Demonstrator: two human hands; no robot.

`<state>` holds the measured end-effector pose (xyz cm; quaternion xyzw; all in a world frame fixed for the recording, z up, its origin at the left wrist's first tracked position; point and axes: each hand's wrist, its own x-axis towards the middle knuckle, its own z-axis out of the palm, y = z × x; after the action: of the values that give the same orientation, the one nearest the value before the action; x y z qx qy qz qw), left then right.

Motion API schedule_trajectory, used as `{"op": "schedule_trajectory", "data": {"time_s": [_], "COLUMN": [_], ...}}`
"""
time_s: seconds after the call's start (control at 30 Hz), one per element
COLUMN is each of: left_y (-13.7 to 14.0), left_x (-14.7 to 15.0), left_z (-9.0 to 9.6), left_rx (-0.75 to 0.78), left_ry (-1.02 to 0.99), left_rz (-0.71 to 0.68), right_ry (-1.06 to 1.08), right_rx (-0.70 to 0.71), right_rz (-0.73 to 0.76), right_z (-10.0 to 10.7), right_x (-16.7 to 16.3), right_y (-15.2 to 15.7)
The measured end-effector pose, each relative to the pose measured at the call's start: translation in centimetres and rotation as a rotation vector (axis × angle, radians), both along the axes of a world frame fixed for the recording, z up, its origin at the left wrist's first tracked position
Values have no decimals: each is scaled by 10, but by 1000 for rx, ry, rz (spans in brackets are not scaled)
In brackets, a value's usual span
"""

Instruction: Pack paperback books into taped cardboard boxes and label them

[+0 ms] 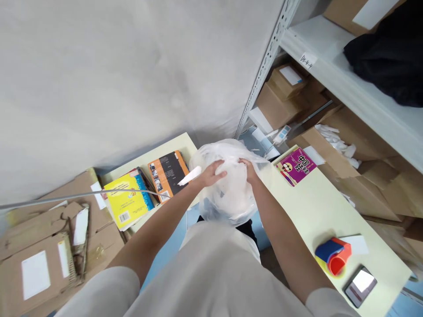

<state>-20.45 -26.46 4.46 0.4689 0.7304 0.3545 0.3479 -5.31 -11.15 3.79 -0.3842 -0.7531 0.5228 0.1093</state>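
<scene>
A translucent white plastic bag (pixel 231 198) bulges in front of my body, crumpled at its top. My left hand (pixel 210 174) is on its upper left part, with thumb and fingers curved on the plastic. From the other side, my right hand (pixel 248 171) grips the upper right of the bag between bent fingers and thumb. Whatever is inside looks pale and cannot be made out. Close to my left wrist, a white strip (pixel 190 175) lies over an orange and black book (pixel 168 174).
Left, a yellow book (pixel 127 198) tops a stack beside flattened cardboard (pixel 42 246). On the right table (pixel 297 211) are a purple book (pixel 296 166), a red and blue tape dispenser (pixel 335 255) and a phone (pixel 360 285). Metal shelving (pixel 357 83) with boxes stands at right.
</scene>
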Motion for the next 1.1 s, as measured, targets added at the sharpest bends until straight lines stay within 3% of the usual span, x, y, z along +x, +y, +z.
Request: {"op": "schedule_trajectory", "data": {"time_s": [0.07, 0.13, 0.27, 0.43, 0.57, 0.73, 0.83, 0.97, 1.1], "left_y": [-10, -16, -17, -14, -13, -11, -7, 4, 17], "left_x": [13, 20, 19, 23, 31, 21, 11, -3, -18], "left_z": [-1, -4, -9, -7, -11, -14, 2, 49, 99], "left_rx": [48, -12, -62, -30, 0, 37, 86, 266, 383], "left_ry": [-96, -131, -167, -199, -210, -196, -197, -168, -208], "left_rz": [-37, 48, 130, 193, 259, 446, 490, 506, 456], "right_ry": [-19, -33, -68, -184, -485, -682, -673, -642, -460], "right_rx": [-24, -24, 105, 236, 284, 337, 365, 360, 318], "right_rz": [-21, -33, -16, 76, 146, -78, -9, 10, -55], "right_z": [-4, -3, 18, 45, 39, 16, 7, 1, 20], "right_x": [2, 9, 40, 79, 76, 70, 75, 80, 76], "right_y": [0, 3, -2, -57, -79, -39, -28, -36, -36]}}
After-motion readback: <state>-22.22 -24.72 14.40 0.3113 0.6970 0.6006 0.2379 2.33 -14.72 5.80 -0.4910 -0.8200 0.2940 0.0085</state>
